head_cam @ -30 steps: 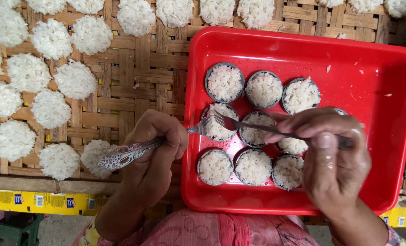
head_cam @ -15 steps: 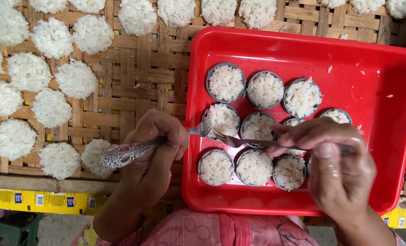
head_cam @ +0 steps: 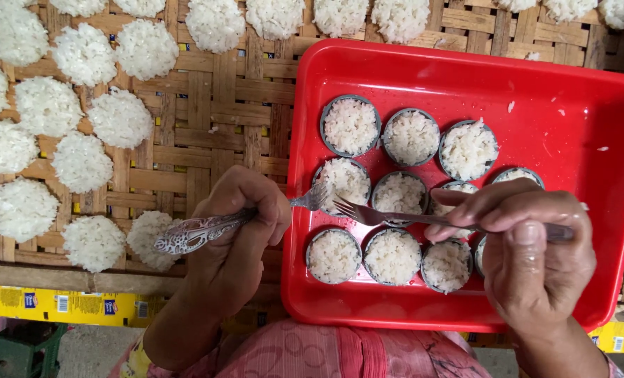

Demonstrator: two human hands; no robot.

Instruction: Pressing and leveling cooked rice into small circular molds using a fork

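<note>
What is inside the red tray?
The red tray holds small round metal molds packed with white rice. The right hand covers some molds, so their full count stays hidden.

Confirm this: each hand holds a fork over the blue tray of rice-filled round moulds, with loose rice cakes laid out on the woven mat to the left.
Wrong on one count: the tray is red, not blue, as the head view shows. The left hand and right hand do each hold a fork over the rice-filled round moulds, and loose rice cakes lie on the woven mat to the left.
</note>
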